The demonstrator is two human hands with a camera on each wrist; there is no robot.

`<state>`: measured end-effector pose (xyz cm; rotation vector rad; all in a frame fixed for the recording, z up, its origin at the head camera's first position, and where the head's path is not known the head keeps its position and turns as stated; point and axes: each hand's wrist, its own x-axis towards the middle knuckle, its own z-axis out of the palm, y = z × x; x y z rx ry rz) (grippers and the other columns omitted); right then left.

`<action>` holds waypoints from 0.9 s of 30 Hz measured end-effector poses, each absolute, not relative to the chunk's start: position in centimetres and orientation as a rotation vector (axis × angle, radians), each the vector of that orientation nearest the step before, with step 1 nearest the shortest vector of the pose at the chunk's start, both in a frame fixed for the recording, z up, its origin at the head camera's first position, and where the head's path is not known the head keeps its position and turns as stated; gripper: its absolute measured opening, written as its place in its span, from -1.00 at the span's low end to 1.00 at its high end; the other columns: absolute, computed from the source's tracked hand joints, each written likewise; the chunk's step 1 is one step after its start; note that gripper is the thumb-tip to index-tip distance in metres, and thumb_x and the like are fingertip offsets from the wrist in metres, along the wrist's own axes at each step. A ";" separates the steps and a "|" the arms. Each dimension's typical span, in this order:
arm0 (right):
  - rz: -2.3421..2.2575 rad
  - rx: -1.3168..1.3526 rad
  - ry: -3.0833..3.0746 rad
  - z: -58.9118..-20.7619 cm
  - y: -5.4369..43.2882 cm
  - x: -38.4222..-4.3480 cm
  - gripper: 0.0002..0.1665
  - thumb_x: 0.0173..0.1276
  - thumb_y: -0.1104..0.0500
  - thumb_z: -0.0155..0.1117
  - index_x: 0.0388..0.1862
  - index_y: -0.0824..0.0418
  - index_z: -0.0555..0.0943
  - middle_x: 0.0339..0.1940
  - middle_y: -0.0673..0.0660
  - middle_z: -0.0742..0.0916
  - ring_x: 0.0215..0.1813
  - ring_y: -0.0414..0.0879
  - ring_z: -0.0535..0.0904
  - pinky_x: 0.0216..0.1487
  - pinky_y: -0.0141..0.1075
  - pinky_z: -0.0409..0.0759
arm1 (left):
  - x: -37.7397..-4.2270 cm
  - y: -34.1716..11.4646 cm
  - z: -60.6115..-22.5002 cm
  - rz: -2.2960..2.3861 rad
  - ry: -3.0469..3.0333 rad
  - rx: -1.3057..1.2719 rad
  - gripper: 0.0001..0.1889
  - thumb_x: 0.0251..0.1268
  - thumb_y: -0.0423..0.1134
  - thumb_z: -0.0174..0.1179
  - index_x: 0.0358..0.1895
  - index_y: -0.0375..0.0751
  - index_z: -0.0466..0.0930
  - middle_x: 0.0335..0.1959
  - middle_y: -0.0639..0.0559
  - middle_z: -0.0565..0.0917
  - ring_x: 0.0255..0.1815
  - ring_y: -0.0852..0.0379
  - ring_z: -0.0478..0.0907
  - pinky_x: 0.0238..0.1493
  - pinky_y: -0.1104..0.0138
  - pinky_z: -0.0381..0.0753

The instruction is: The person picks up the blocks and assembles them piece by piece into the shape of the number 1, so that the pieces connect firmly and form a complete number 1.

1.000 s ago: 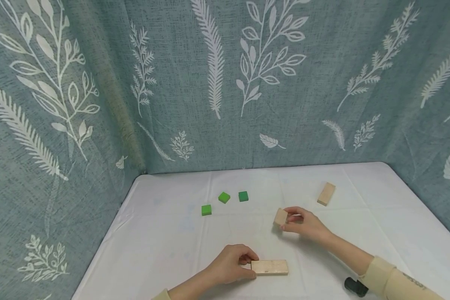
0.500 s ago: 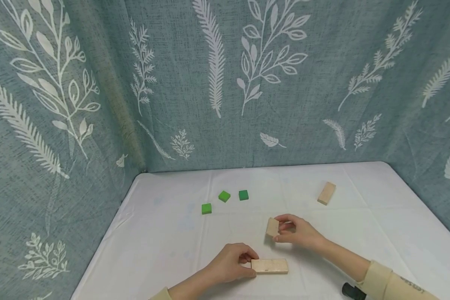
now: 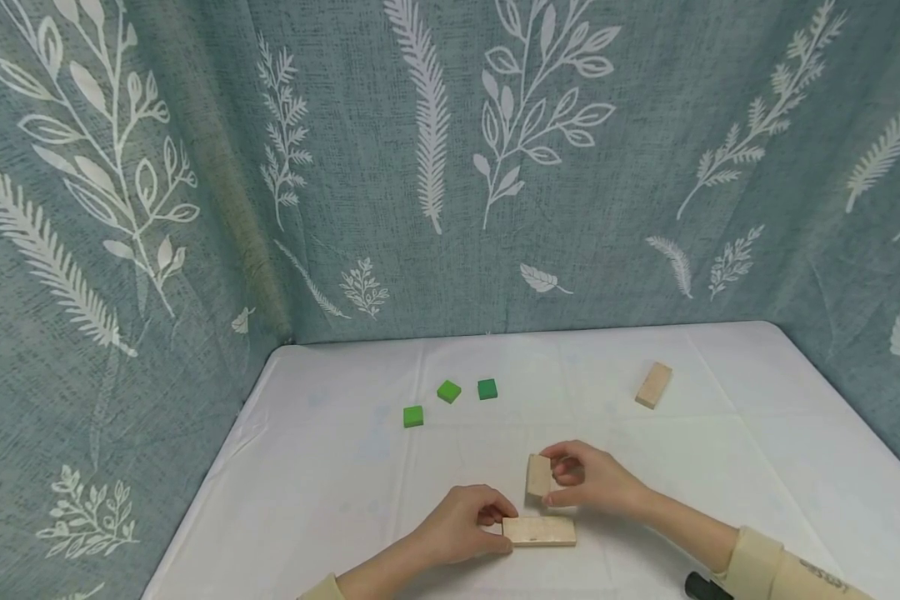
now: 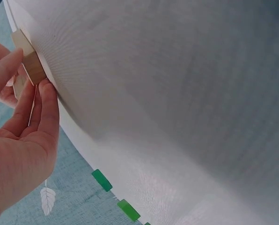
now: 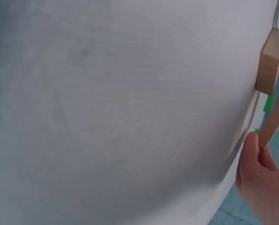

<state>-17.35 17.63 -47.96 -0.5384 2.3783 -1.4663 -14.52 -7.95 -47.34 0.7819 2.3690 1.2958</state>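
A pale wooden block (image 3: 540, 531) lies lengthwise across the near part of the white table. My left hand (image 3: 465, 527) grips it at its left end, thumb at the near side and fingers at the far side, as the left wrist view also shows on the block (image 4: 34, 65). Just behind it my right hand (image 3: 592, 482) holds a second wooden block (image 3: 537, 477) by its right edge, raised over the cloth with a shadow under it. In the right wrist view this held block (image 5: 275, 119) is tilted beside the lying block (image 5: 269, 65).
Farther back are two light green blocks (image 3: 448, 392) and a darker green block (image 3: 487, 389). Another wooden block (image 3: 653, 385) lies at the back right. A black object (image 3: 705, 587) shows under the right sleeve. A patterned blue-green curtain (image 3: 345, 167) encloses the table (image 3: 330, 433).
My right hand has brought its wooden block leftward and nearer, up behind the lying block, and has turned it more upright in view. My left hand and its block have stayed in place.
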 end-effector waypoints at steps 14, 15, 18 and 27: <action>-1.359 -0.686 2.444 -48.1 17.5 -17.0 -0.29 0.06 0.12 0.57 0.15 0.36 0.50 -0.08 0.09 0.57 -0.08 -0.14 0.52 -0.01 -0.37 0.59 | -14.5 -7.9 -47.3 1.299 2.370 0.789 -0.73 -0.06 -0.40 0.50 -0.22 -0.22 0.69 -0.30 0.19 0.64 -0.28 0.37 0.52 -0.15 0.49 0.58; -1.350 -0.699 2.449 -48.2 17.6 -17.0 -0.29 0.06 0.10 0.57 0.14 0.36 0.51 -0.08 0.08 0.57 -0.09 -0.15 0.51 -0.01 -0.37 0.59 | -14.5 -7.9 -47.3 1.301 2.369 0.788 -0.73 -0.06 -0.40 0.50 -0.22 -0.22 0.69 -0.30 0.20 0.64 -0.28 0.37 0.52 -0.15 0.50 0.58; -1.319 -0.721 2.460 -48.3 17.6 -17.1 -0.29 0.07 0.07 0.57 0.14 0.34 0.51 -0.08 0.07 0.57 -0.08 -0.17 0.50 0.00 -0.38 0.57 | -14.5 -7.9 -47.3 1.304 2.367 0.790 -0.73 -0.05 -0.40 0.50 -0.22 -0.22 0.69 -0.29 0.19 0.64 -0.27 0.37 0.52 -0.15 0.50 0.57; -1.253 -0.730 2.467 -48.2 17.5 -17.1 -0.29 0.09 0.02 0.55 0.16 0.29 0.51 -0.07 0.03 0.56 -0.06 -0.18 0.47 0.03 -0.37 0.54 | -14.5 -8.0 -47.4 1.312 2.354 0.790 -0.72 -0.05 -0.39 0.50 -0.21 -0.21 0.69 -0.29 0.19 0.64 -0.27 0.35 0.53 -0.14 0.48 0.58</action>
